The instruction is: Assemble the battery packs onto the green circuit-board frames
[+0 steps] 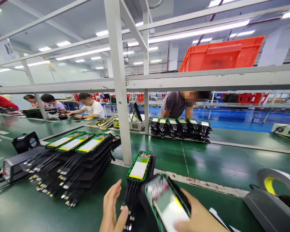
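In my right hand (195, 212) is a black-cased device (168, 203) with a green rim, a white and yellow battery and a bare circuit board, tilted and blurred. My left hand (113, 206) has its fingers apart, beside the black cables below another such device (140, 166). That second device lies on the green bench near the white post, partly covered by the held one. To the left stand stacks of similar devices (90, 143), their cables (67, 183) hanging toward me with metal plugs at the ends.
A white post (119, 96) rises mid-view under a shelf rail (195, 79) bearing a red bin (219, 54). A tape roll (277, 183) sits at right. More devices (181, 127) stand before a person (175, 104); other people work at far left.
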`<action>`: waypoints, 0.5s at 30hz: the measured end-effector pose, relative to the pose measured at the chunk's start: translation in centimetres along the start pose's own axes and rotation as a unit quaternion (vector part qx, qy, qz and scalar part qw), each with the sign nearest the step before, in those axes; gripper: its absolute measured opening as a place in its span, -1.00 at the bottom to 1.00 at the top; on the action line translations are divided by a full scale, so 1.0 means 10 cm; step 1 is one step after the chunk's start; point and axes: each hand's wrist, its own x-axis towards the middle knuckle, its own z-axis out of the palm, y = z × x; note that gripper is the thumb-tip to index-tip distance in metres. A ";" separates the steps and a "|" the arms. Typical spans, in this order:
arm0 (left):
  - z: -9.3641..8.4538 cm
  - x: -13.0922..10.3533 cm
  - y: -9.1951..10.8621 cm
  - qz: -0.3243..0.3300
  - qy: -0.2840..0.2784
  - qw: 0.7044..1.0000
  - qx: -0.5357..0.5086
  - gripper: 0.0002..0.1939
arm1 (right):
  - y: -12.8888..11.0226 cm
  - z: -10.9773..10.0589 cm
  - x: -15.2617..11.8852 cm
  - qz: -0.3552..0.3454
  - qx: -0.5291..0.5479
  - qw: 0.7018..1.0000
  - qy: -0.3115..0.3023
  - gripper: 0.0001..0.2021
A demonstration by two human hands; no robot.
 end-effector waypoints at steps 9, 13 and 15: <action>0.19 1.38 0.23 -0.166 -0.137 0.959 -0.186 -0.31 | -0.40 0.76 1.48 0.034 0.075 0.979 0.189 -0.35; 0.21 1.43 0.08 -0.256 -0.182 0.913 -0.259 -0.28 | -0.08 0.66 1.59 0.076 0.035 0.975 0.206 -0.14; 0.18 1.41 0.00 -0.278 -0.172 0.898 -0.295 -0.27 | 0.10 0.57 1.55 0.103 0.061 0.974 0.195 -0.10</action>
